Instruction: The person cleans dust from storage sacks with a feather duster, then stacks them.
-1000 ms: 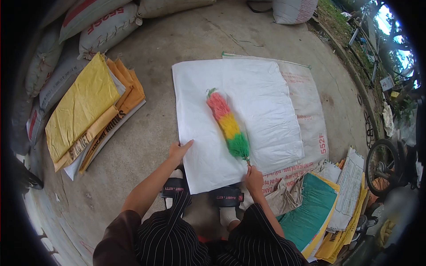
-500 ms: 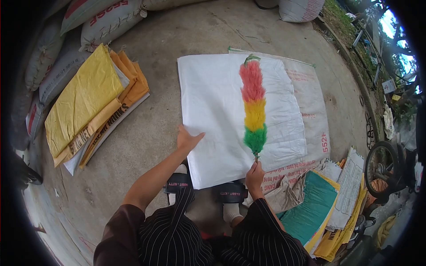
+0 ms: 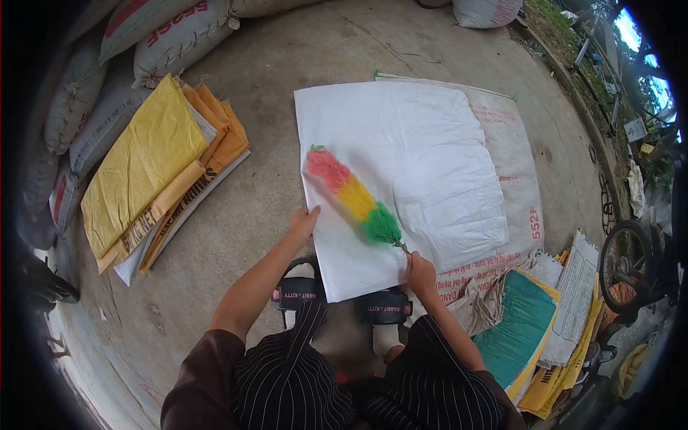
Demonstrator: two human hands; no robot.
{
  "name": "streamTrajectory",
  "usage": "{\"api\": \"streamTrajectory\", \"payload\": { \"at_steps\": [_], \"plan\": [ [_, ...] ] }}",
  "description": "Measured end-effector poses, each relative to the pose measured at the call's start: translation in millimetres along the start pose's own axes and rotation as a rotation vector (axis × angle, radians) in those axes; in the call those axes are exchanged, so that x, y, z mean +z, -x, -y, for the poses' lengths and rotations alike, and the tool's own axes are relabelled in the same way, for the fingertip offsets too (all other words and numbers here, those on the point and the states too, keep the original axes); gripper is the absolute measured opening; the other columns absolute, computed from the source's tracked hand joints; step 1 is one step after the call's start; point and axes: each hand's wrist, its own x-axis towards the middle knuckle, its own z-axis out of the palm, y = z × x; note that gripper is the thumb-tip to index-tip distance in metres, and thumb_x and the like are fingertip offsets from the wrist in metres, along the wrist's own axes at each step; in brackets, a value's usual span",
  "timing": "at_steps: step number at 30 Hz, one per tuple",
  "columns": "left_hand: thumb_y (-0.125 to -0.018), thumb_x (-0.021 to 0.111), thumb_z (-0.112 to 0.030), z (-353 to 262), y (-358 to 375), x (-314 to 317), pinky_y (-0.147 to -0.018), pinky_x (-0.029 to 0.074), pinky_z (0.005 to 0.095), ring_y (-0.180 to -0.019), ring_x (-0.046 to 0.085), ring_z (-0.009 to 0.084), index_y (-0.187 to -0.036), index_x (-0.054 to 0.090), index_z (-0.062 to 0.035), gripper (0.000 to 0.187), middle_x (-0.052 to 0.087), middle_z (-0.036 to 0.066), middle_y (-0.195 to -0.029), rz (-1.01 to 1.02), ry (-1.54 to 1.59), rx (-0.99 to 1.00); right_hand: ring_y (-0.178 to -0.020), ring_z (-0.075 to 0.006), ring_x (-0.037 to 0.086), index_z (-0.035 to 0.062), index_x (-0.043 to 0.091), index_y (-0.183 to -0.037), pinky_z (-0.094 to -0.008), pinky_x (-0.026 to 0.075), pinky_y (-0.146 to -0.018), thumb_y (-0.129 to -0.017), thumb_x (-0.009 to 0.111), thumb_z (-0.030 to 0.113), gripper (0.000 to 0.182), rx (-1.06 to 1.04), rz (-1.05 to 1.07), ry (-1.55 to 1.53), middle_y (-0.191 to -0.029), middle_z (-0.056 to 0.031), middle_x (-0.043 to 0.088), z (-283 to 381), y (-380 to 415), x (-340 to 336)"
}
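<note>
A white woven sack [image 3: 351, 115] lies flat on the ground in front of my feet, over a printed sack [image 3: 519, 158]. My left hand [image 3: 305, 222] grips the white sack's left edge, the thumb on top and the fingers out of sight beneath. In my right hand [image 3: 421, 272] is the thin handle of a feather duster [image 3: 356, 198], banded pink, yellow and green. The duster slants up and left across the white sack, slightly blurred, its pink tip close to the sack's left edge.
Folded yellow and orange sacks [image 3: 147, 172] lie on the left. Full sacks [image 3: 183, 39] are heaped at the upper left. Beside my right arm is a pile with a green sack [image 3: 517, 315]. A bicycle wheel [image 3: 625, 265] stands at the right. Slippers [image 3: 387, 308] are on my feet.
The duster has swung left, from pointing straight away from me to a slant across the white sack. My left hand keeps its hold on the sack's edge.
</note>
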Motion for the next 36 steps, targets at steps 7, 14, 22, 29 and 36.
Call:
{"api": "streamTrajectory", "payload": {
  "at_steps": [7, 14, 22, 29, 36],
  "plan": [
    [-0.076, 0.059, -0.033, -16, 8, -8, -0.054, 0.044, 0.0374, -0.058, 0.059, 0.0248, -0.069, 0.059, 0.005, 0.039, 0.059, 0.018, -0.062, -0.131, -0.405, 0.321, -0.056, -0.0429, 0.051, 0.0011, 0.047, -0.074, -0.0495, 0.038, -0.05, -0.088, 0.041, 0.018, 0.023, 0.288, -0.287, -0.049, -0.059, -0.0236, 0.052, -17, -23, 13],
    [-0.08, 0.056, -0.026, -13, 8, -3, -0.055, 0.043, 0.0357, -0.058, 0.059, 0.0213, -0.074, 0.06, 0.0053, 0.033, 0.061, 0.017, -0.065, -0.098, -0.248, 0.451, -0.061, -0.0421, 0.054, 0.0011, 0.05, -0.074, -0.0503, 0.04, -0.055, -0.088, 0.042, 0.02, 0.025, 0.382, -0.241, 0.082, -0.063, -0.0231, 0.054, -32, -5, -16],
    [-0.083, 0.054, -0.022, -18, 17, -6, -0.061, 0.045, 0.0314, -0.065, 0.06, 0.0175, -0.088, 0.061, 0.0037, 0.027, 0.064, 0.014, -0.075, -0.121, -0.212, 0.528, -0.06, -0.0428, 0.054, -0.0002, 0.05, -0.075, -0.0505, 0.04, -0.053, -0.088, 0.042, 0.02, 0.026, 0.637, -0.263, 0.11, -0.063, -0.0236, 0.055, -89, 66, -13],
    [-0.084, 0.052, -0.02, -18, 16, -7, -0.064, 0.045, 0.0305, -0.068, 0.059, 0.0158, -0.089, 0.062, 0.0041, 0.027, 0.065, 0.013, -0.077, -0.112, -0.168, 0.514, -0.061, -0.0428, 0.054, -0.0008, 0.051, -0.074, -0.0499, 0.04, -0.055, -0.088, 0.042, 0.02, 0.027, 0.665, -0.388, 0.055, -0.063, -0.0247, 0.054, -103, 55, -21],
    [-0.086, 0.049, -0.015, -31, 7, -22, -0.068, 0.045, 0.0283, -0.075, 0.059, 0.0147, -0.096, 0.057, 0.0061, 0.025, 0.064, 0.012, -0.086, 0.004, -0.012, 0.549, -0.07, -0.0426, 0.055, -0.0018, 0.052, -0.074, -0.0497, 0.041, -0.059, -0.089, 0.04, 0.022, 0.03, 0.721, -0.582, -0.036, -0.067, -0.0248, 0.056, -108, -5, -42]
  ]
}}
